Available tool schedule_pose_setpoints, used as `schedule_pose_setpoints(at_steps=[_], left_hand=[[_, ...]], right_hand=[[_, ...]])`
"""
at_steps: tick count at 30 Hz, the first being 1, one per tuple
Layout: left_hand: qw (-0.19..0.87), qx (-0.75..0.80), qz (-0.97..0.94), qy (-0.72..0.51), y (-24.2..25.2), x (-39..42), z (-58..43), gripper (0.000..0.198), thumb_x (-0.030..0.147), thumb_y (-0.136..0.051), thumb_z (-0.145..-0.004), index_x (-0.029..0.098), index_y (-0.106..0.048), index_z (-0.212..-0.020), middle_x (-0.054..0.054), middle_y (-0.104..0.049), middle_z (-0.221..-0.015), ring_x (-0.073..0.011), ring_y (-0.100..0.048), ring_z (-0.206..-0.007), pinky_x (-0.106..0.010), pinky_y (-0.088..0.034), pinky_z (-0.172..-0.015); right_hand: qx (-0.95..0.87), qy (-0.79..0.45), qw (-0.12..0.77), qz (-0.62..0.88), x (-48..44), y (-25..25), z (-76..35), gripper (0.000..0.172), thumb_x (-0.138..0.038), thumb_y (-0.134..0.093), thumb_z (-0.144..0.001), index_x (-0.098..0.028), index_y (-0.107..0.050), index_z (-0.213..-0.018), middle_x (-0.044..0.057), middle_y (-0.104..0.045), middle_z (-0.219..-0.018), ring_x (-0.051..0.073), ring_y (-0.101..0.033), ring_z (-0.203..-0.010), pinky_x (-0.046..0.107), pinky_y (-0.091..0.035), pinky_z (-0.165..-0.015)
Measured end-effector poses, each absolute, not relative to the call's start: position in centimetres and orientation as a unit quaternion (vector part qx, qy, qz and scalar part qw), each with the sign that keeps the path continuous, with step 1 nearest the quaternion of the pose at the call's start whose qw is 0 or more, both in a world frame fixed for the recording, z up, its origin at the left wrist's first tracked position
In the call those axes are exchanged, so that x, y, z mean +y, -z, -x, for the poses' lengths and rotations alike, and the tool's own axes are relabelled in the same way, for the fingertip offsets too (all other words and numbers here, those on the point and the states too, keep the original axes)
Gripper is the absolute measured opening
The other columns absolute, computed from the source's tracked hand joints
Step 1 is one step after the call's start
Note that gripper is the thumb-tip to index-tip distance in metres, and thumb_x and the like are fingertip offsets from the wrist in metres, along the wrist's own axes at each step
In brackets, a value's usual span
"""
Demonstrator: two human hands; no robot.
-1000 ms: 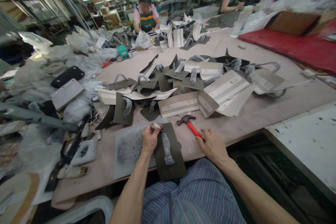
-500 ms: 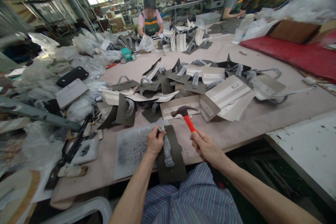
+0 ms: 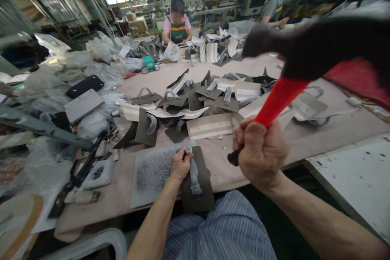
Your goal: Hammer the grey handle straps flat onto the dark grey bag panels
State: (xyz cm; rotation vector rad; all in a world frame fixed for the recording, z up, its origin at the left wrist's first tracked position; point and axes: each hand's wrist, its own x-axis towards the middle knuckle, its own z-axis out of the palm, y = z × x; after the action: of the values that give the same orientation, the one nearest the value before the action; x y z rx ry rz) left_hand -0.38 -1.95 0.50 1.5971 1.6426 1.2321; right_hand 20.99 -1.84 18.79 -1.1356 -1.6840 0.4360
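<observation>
My right hand (image 3: 260, 152) is closed in a fist round the red handle of a hammer (image 3: 278, 95), raised high and close to the camera; its dark head is blurred at the upper right. My left hand (image 3: 180, 165) pinches a small metal punch (image 3: 188, 150) upright on the top edge of a dark olive leather piece (image 3: 198, 185) with a wrapped handle. That piece lies partly on a grey pitted cutting pad (image 3: 150, 172) at the table's front edge.
A heap of olive and cream bag panels (image 3: 213, 101) covers the middle of the pink table (image 3: 335, 130). Plastic bags and tools crowd the left side. A red sheet (image 3: 362, 79) lies far right. Two people in green aprons work at the far end.
My right hand took the hammer from the table and swung it up from low over the work to high near the camera. My left hand stayed on the punch.
</observation>
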Motion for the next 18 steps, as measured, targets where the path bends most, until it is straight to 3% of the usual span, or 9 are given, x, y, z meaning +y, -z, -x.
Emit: schedule_pose_setpoints(at_steps=[1,4,6,11,14,16,18], left_hand=[[0.266,0.61,-0.592,-0.454,-0.5,-1.9,0.4,0.018,0.022,-0.06,-0.083,0.021,-0.068,-0.099,-0.004,-0.073,-0.089,-0.0199,-0.068,-0.084,-0.03,-0.05,-0.08],[0.265,0.609,-0.599,-0.448,-0.6,-2.0,0.4,0.02,0.021,-0.059,-0.082,0.021,-0.068,-0.1,-0.003,-0.073,-0.087,-0.0195,-0.067,-0.082,-0.03,-0.05,-0.078],[0.263,0.607,-0.604,-0.445,-0.7,-2.0,0.4,0.018,0.02,-0.059,-0.083,0.021,-0.069,-0.098,-0.003,-0.072,-0.086,-0.0191,-0.066,-0.081,-0.029,-0.05,-0.077],[0.272,0.609,-0.59,-0.456,-1.0,-2.2,0.3,0.014,0.022,-0.06,-0.082,0.021,-0.068,-0.093,-0.002,-0.072,-0.086,-0.0189,-0.066,-0.081,-0.029,-0.05,-0.077],[0.288,0.604,-0.577,-0.468,-1.1,-2.1,0.2,0.015,0.023,-0.062,-0.08,0.02,-0.068,-0.093,-0.002,-0.073,-0.086,-0.0187,-0.067,-0.081,-0.029,-0.051,-0.079],[0.291,0.604,-0.568,-0.477,-1.0,-2.1,0.2,0.015,0.025,-0.064,-0.079,0.02,-0.069,-0.093,-0.002,-0.073,-0.086,-0.0188,-0.068,-0.081,-0.03,-0.051,-0.08],[0.288,0.609,-0.558,-0.484,-1.0,-2.1,0.2,0.018,0.026,-0.066,-0.077,0.02,-0.07,-0.093,-0.002,-0.074,-0.085,-0.0191,-0.068,-0.081,-0.03,-0.051,-0.079]], right_hand=[[-0.727,-0.177,0.45,0.488,-2.2,-17.6,-20.9,0.031,-0.041,-0.027,-0.104,-0.021,-0.048,-0.094,-0.001,-0.052,-0.065,0.014,-0.046,-0.053,0.027,-0.034,-0.053],[-0.817,-0.175,0.133,0.533,-2.8,-14.2,-21.3,0.03,-0.04,-0.038,-0.101,-0.019,-0.053,-0.087,0.002,-0.056,-0.06,0.015,-0.05,-0.05,0.028,-0.029,-0.053],[-0.814,-0.186,0.019,0.55,-2.7,-13.0,-22.0,0.029,-0.039,-0.038,-0.102,-0.018,-0.056,-0.092,0.005,-0.061,-0.065,0.017,-0.055,-0.054,0.028,-0.027,-0.054],[-0.749,-0.257,0.015,0.611,-1.9,-10.0,-24.7,0.033,-0.035,-0.034,-0.103,-0.016,-0.06,-0.097,0.006,-0.065,-0.073,0.017,-0.06,-0.065,0.028,-0.031,-0.059],[-0.725,-0.238,-0.008,0.647,-1.9,-6.9,-25.7,0.034,-0.032,-0.033,-0.103,-0.013,-0.061,-0.101,0.009,-0.067,-0.081,0.019,-0.061,-0.073,0.029,-0.038,-0.066],[-0.729,-0.197,0.0,0.656,-2.3,-5.7,-25.4,0.033,-0.03,-0.038,-0.101,-0.009,-0.057,-0.117,0.017,-0.066,-0.104,0.025,-0.062,-0.091,0.034,-0.042,-0.077],[-0.766,-0.156,0.048,0.622,-3.1,-5.8,-24.1,0.043,-0.024,-0.045,-0.097,-0.008,-0.045,-0.137,0.022,-0.052,-0.134,0.03,-0.053,-0.115,0.04,-0.04,-0.092]])
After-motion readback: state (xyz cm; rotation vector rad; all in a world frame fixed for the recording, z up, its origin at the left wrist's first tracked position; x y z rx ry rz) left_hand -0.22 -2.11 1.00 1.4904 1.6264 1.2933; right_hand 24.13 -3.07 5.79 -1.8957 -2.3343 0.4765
